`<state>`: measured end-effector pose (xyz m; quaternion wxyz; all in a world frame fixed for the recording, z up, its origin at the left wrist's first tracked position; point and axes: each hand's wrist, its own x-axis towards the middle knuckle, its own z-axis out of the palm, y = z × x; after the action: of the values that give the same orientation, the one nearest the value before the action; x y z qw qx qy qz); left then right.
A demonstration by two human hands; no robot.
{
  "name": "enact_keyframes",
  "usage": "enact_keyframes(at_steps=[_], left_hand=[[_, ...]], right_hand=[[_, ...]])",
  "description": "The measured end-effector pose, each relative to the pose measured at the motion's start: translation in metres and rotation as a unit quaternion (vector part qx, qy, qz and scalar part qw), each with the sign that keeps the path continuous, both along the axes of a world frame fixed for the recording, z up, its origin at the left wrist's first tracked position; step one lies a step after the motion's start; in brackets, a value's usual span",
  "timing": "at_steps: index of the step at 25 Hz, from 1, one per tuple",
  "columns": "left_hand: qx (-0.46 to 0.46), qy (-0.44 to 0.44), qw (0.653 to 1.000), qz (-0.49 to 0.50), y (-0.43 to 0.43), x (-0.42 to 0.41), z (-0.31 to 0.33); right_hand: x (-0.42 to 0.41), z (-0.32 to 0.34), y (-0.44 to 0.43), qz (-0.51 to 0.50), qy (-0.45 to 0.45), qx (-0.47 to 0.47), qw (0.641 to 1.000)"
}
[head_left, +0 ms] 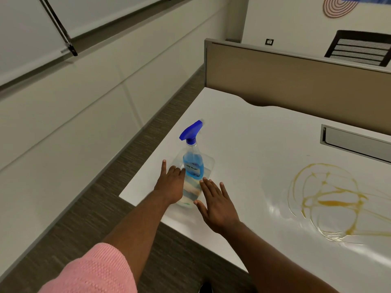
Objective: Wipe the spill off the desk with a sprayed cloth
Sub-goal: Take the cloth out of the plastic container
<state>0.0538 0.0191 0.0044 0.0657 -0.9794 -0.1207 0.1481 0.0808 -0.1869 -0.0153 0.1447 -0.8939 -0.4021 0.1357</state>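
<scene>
A clear spray bottle [193,166] with blue liquid and a blue trigger head stands near the left corner of the white desk [249,144]. Something pale and blurred, perhaps a cloth [190,196], lies at the bottle's base; I cannot tell for sure. My left hand [170,182] is flat on the bottle's left side, fingers apart. Just right of the bottle's base hovers my right hand [216,205], also spread and holding nothing. An amber spill [336,199] in looping streaks covers the desk to the right.
A tan partition panel [296,81] runs along the desk's far edge, with a grey cable slot [355,142] in the desktop before it. A black mesh chair back [359,48] shows beyond. The desk's left edge drops to dark carpet [105,197] beside a white wall.
</scene>
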Motion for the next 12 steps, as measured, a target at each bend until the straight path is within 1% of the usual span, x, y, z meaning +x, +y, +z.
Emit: enact_keyframes(at_steps=[3, 6, 9, 12], left_hand=[[0.009, 0.01, 1.0, 0.001, 0.002, 0.007, 0.006], [-0.024, -0.02, 0.999, 0.013, 0.005, 0.004, 0.009], [-0.117, -0.103, 0.987, 0.032, 0.011, -0.007, 0.014], [-0.226, -0.172, 0.957, 0.06, 0.015, -0.019, 0.027]], right_hand=[[0.001, 0.002, 0.001, -0.002, 0.001, 0.0, 1.0], [0.002, 0.005, 0.001, -0.006, 0.005, 0.003, 1.0], [0.004, 0.01, 0.003, -0.011, -0.004, 0.018, 1.0], [0.007, 0.019, 0.01, -0.008, -0.01, 0.047, 0.999]])
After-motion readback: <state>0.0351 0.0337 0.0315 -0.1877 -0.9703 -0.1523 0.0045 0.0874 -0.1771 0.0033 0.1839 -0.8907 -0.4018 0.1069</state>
